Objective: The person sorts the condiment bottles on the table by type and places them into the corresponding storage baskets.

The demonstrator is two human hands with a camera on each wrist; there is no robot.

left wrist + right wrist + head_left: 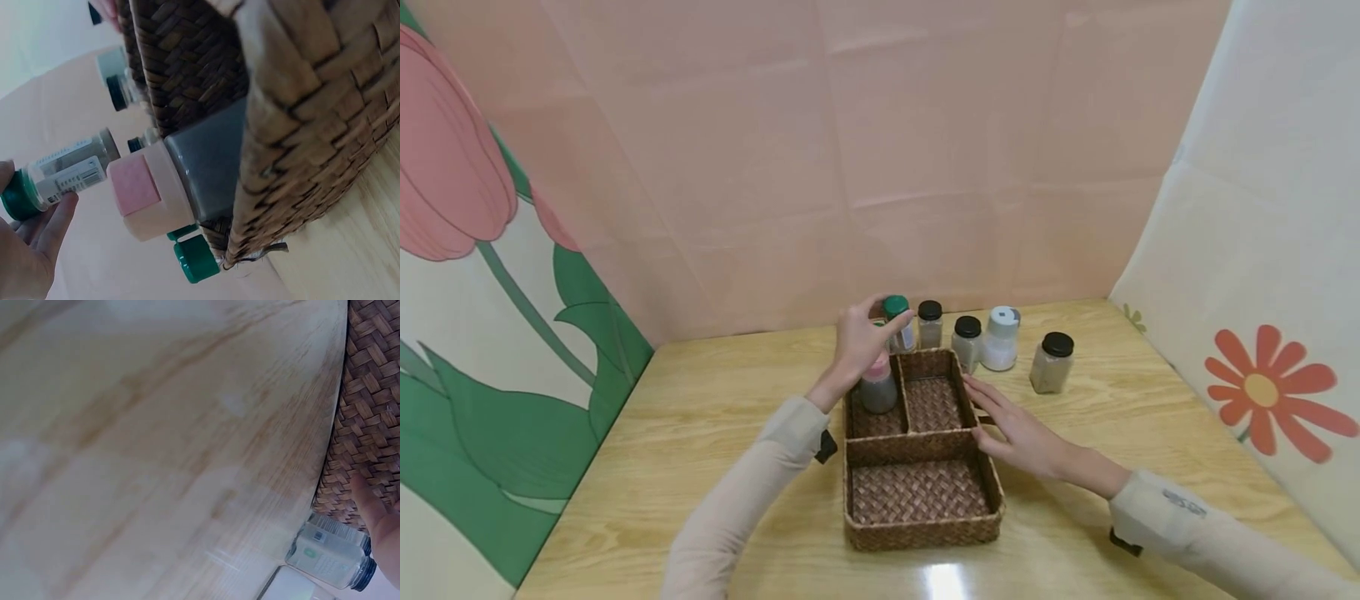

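Observation:
My left hand [861,337] grips a spice jar with a green lid [897,307] above the back edge of the woven basket [925,533]. In the left wrist view, the jar [69,167] is tilted, its labelled clear body showing beyond the fingers. A dark bottle with a pink cap [878,392] stands in the basket's rear left compartment. Behind the basket is another green-lidded container [197,257], mostly hidden in the head view. My right hand [1018,429] rests against the basket's right side; in the right wrist view, an extended finger [369,503] touches the woven outer wall.
Behind and right of the basket stand black-lidded jars [929,325] [967,343] [1052,363] and a white container with a grey-marked lid [1001,340]. A pink cloth [880,167] hangs behind the wooden table [722,400]; flowered panels flank both sides.

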